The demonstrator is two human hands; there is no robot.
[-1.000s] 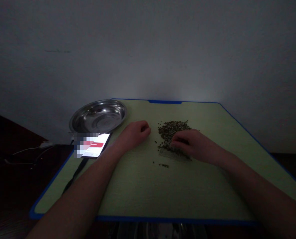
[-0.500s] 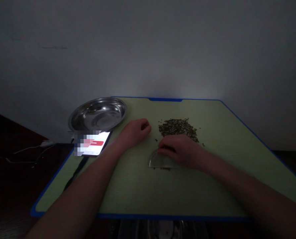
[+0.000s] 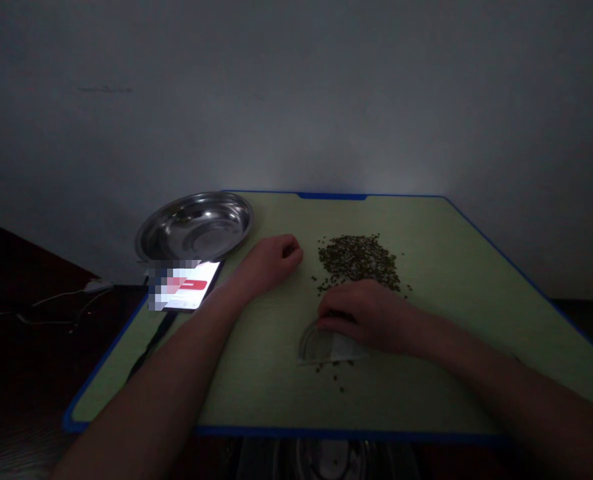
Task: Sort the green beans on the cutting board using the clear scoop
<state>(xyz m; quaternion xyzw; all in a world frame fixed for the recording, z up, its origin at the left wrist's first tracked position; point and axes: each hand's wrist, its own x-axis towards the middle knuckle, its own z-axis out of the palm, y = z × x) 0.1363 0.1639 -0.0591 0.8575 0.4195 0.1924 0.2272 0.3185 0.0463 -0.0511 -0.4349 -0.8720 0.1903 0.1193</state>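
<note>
Many small dark pieces, like beans or seeds, lie in a pile on the pale green tabletop. My right hand is closed on a clear, half-round plastic piece just in front of the pile. A few loose pieces lie at its straight near edge. My left hand rests on the table left of the pile with its fingers curled closed; whether anything is inside them is hidden.
A wide metal bowl stands at the back left. Before it lies a lit phone, with a dark strap nearby. Below the near table edge, a metal container shows. A wall rises behind.
My right hand and the clear plastic piece have moved toward the near edge. More loose pieces now show in front of the plastic. My left hand has hardly moved.
</note>
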